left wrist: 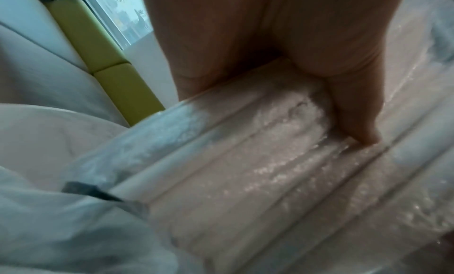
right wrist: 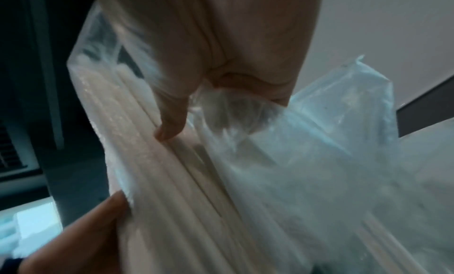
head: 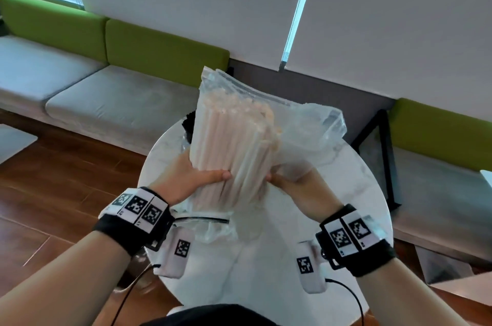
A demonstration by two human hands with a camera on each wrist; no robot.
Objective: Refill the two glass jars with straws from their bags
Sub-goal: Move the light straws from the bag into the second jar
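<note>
A clear zip bag of pale pink straws (head: 234, 144) is held upright over the round white table (head: 346, 192). My left hand (head: 191, 179) grips the bundle's lower left, thumb across the front. My right hand (head: 295, 187) grips its lower right through the loose plastic. The left wrist view has my left hand (left wrist: 351, 113) pressing on the bagged straws (left wrist: 245, 171). The right wrist view has my right hand (right wrist: 172, 123) on the straws (right wrist: 172, 191), with slack bag film (right wrist: 319, 152) beside it. No glass jar shows clearly; something dark (head: 188, 123) peeks from behind the bag.
A second clear bag with a black zip strip (head: 213, 227) lies on the table under my hands. Behind the table runs a bench with grey cushions (head: 111, 101) and green backrests (head: 165, 51). A black metal frame (head: 383, 144) stands at the right. Wood floor (head: 53, 192) lies at the left.
</note>
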